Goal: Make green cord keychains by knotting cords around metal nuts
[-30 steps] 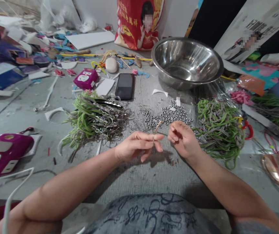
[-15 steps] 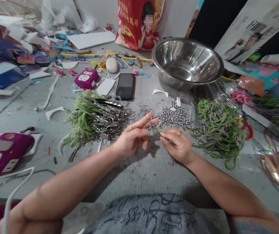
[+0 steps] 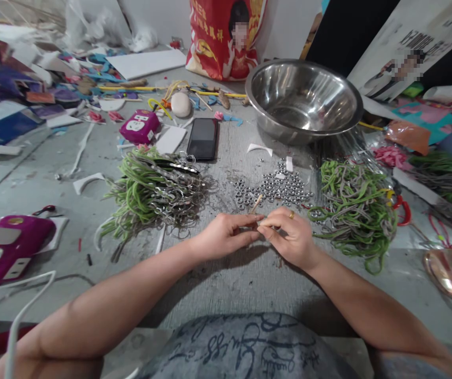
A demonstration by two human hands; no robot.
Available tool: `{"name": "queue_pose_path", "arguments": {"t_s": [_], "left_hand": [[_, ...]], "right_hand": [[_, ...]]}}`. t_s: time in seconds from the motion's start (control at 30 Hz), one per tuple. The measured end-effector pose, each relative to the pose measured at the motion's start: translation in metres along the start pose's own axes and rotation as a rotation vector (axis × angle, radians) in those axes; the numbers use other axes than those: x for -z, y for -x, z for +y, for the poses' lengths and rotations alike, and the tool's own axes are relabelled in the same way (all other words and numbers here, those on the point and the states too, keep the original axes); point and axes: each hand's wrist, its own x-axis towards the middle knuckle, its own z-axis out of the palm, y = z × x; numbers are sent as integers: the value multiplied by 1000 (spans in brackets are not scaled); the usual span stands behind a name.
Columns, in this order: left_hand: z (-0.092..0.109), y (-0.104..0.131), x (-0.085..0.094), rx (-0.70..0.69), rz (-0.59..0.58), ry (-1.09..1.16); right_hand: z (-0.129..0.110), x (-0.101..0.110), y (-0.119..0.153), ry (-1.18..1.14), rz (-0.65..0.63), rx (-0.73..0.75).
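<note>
My left hand (image 3: 226, 235) and my right hand (image 3: 291, 237) meet fingertip to fingertip over the table. Both are closed in a pinch around something small that the fingers hide. Just beyond the fingertips shows a thin pale stick (image 3: 257, 202); I cannot tell whether it is held or lying there. Small silver ring-like beads (image 3: 285, 187) are spread behind the hands. On the left lies a bundle of green and grey cords (image 3: 135, 195) with silver pieces at one end. To the right is a loose heap of green and grey cords (image 3: 356, 210).
A steel basin (image 3: 305, 123) stands behind the beads, beside a red bag (image 3: 226, 42). A black phone (image 3: 203, 139) lies behind the left bundle. Purple boxes (image 3: 141, 126) and scraps cover the left. Red-handled scissors (image 3: 403, 211) lie by the right heap.
My left hand has gone from spread fingers to a pinch and has moved right and slightly down to meet my right hand. My right hand has barely moved.
</note>
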Motion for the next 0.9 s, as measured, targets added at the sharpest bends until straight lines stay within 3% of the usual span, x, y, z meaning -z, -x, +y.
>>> {"name": "queue_pose_path", "arguments": {"t_s": [0.27, 0.47, 0.73, 0.9], "left_hand": [[0, 2, 0, -98, -38, -111], [-1, 2, 0, -297, 26, -130], [-9, 3, -3, -517, 107, -283], [-14, 3, -5, -643, 150, -568]], "right_hand": [[-2, -4, -5, -466, -78, -389], [-2, -7, -5, -897, -146, -717], [-3, -6, -7, -1116, -172, -890], [-5, -6, -10, -1183, -206, -978]]}}
